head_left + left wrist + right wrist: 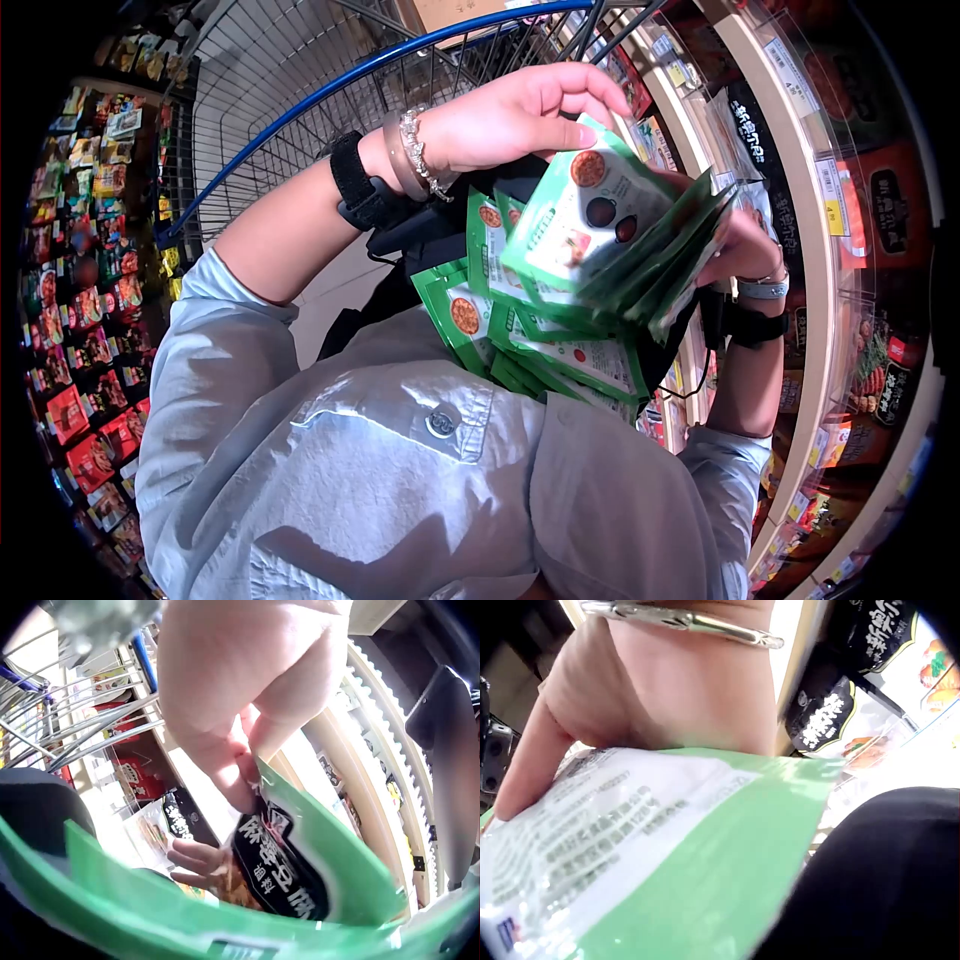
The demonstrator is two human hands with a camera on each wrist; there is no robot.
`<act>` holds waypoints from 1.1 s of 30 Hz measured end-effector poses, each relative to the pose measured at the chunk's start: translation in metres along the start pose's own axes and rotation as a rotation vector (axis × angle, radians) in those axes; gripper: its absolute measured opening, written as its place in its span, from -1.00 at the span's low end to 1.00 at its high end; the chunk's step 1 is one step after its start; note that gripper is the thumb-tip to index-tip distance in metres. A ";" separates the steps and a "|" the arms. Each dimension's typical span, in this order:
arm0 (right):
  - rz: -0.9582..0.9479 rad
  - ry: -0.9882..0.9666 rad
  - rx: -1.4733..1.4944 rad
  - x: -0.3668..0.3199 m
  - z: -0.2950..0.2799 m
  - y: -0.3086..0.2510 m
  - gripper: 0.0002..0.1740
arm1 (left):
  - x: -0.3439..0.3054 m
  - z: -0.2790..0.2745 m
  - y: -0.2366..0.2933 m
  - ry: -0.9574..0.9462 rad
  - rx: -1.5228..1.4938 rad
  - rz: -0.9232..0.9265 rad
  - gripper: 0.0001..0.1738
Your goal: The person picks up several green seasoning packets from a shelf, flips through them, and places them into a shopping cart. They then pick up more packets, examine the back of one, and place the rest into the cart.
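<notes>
My left hand (pixel 510 120) pinches the top corner of a green-and-white seasoning packet (pixel 590 210) between thumb and fingers. In the left wrist view that packet's dark label (pixel 277 874) has white lettering, below the pinching left hand (pixel 247 682). A fanned stack of similar packets (pixel 665 270) is gripped by my right hand (pixel 745 245), partly hidden behind them. Close up, the right hand (pixel 652 697) lies over a packet's printed back (pixel 667 855), thumb along it. Several more green packets (pixel 470 310) lie overlapping against my front, on something black.
A wire shopping cart (pixel 270 120) with a blue handle (pixel 400 48) stands ahead. Shelves (pixel 800 300) with price tags and packaged goods rise close on the right. Hanging colourful packets (pixel 90 300) line the left side.
</notes>
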State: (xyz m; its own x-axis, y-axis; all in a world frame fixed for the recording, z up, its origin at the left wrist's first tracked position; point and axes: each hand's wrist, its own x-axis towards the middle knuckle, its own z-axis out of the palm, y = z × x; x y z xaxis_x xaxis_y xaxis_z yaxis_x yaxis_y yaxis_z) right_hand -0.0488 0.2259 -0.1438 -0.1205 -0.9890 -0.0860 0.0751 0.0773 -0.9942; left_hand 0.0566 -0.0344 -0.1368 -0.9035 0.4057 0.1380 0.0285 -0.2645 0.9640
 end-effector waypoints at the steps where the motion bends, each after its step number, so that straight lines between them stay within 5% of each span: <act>1: -0.064 -0.085 -0.179 0.005 0.001 -0.005 -0.11 | 0.002 0.001 0.003 -0.003 -0.038 0.023 -0.69; 5: 0.167 -0.074 -0.042 -0.001 -0.001 0.006 -0.26 | 0.010 0.001 0.008 -0.002 0.014 0.064 -0.69; 9: 0.052 -0.074 -0.250 -0.008 -0.001 0.005 -0.30 | 0.004 0.004 0.011 0.091 0.040 -0.031 -0.68; 16: 0.199 0.093 -0.079 -0.019 0.019 -0.008 -0.32 | -0.001 0.009 0.011 0.090 0.074 0.010 -0.63; 29: 0.164 0.123 -0.080 -0.021 0.024 -0.004 -0.27 | 0.001 0.012 0.011 0.101 0.121 0.042 -0.62; 33: 0.113 0.153 -0.082 -0.011 0.027 -0.007 -0.26 | -0.002 0.022 0.013 0.105 0.144 -0.112 -0.64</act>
State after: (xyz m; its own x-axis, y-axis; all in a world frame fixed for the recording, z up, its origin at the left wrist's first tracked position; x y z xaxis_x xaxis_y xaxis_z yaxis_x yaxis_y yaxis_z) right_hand -0.0211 0.2327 -0.1340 -0.2648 -0.9433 -0.2003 0.0171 0.2031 -0.9790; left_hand 0.0680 -0.0195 -0.1197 -0.9438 0.3303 0.0114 -0.0203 -0.0923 0.9955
